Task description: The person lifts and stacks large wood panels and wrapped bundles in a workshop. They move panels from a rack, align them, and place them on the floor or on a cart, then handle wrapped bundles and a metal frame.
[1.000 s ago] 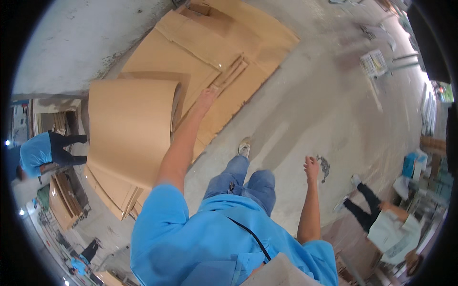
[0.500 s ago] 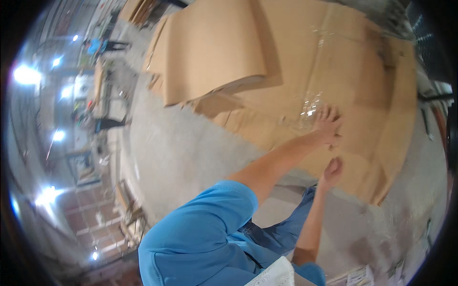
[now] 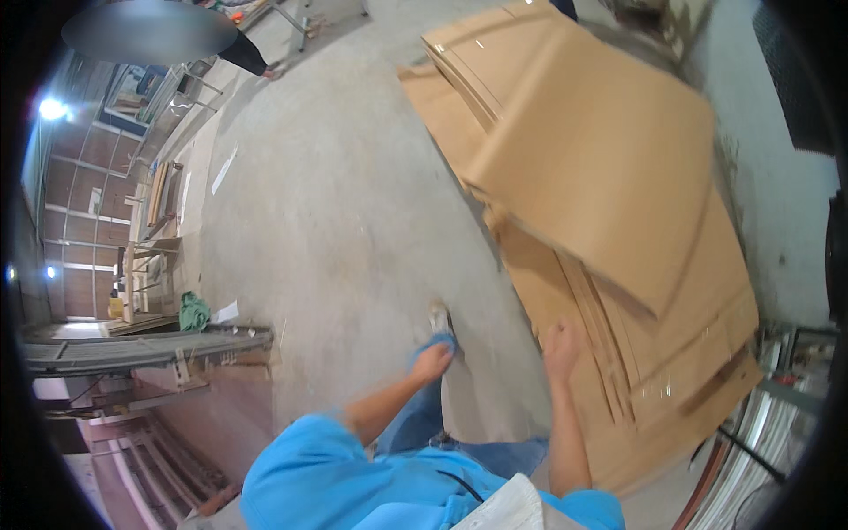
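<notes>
Large brown cardboard sheets (image 3: 685,322) lie flat on the floor at the right, one over another. On top, a bigger cardboard sheet (image 3: 609,150) is bent over, its near edge raised a little. My right hand (image 3: 564,349) is over the left edge of the lower cardboard, fingers curled in; whether it touches the cardboard I cannot tell. Away from the cardboard, my left hand (image 3: 433,360) hangs in front of my leg, its fingers closed and nothing visible in them.
Concrete floor (image 3: 327,203) stretches ahead and left. A metal rack (image 3: 141,349) stands at the left, with a green cloth (image 3: 194,311) by its far end. Another person's leg (image 3: 243,55) shows at the upper left. Long strips (image 3: 751,442) lie at the lower right.
My left hand has left the cardboard and drawn back beside my leg. The view has turned left, so the cardboard now appears farther right. My right hand stays near the cardboard's edge.
</notes>
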Demonstrator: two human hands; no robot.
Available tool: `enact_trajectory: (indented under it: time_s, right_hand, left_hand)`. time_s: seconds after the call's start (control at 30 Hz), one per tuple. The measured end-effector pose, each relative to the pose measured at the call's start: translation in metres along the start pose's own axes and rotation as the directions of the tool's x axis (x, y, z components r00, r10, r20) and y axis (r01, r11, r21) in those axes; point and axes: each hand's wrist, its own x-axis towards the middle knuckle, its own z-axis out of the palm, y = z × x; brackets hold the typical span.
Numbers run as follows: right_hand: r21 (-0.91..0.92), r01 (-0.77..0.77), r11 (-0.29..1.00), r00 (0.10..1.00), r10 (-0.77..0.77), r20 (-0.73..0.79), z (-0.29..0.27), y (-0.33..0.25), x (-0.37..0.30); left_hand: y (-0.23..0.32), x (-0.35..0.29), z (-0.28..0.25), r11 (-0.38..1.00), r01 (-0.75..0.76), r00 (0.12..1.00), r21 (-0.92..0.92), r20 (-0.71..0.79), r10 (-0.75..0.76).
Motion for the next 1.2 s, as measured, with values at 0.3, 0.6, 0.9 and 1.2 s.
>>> enact_trajectory:
  time_s: [0.3,0.6,0.9,1.2]
  right_hand:
    - [0.124,0.223,0.967,0.861,-0.255,0.439,0.310,-0.288,0.191]
    - [-0.047,0.318,0.947,0.825,-0.252,0.506,0.631,-0.431,0.582]
    - [-0.566,0.485,0.666,0.809,-0.096,0.580,0.940,-0.397,0.932]
    - [-0.691,0.578,0.434,0.764,0.009,0.645,0.965,-0.386,0.933]
  left_hand:
    - [-0.197,0.010,-0.321,0.926,0.264,0.860,-0.271,-0.368,-0.353]
    - [-0.194,0.137,-0.414,0.723,0.426,0.832,-0.543,-0.078,-0.549]
    - [-0.199,0.406,-0.555,0.810,0.364,0.784,-0.460,-0.318,-0.533]
    - [-0.182,0.488,-0.611,0.989,0.090,0.980,-0.116,-0.167,-0.109]
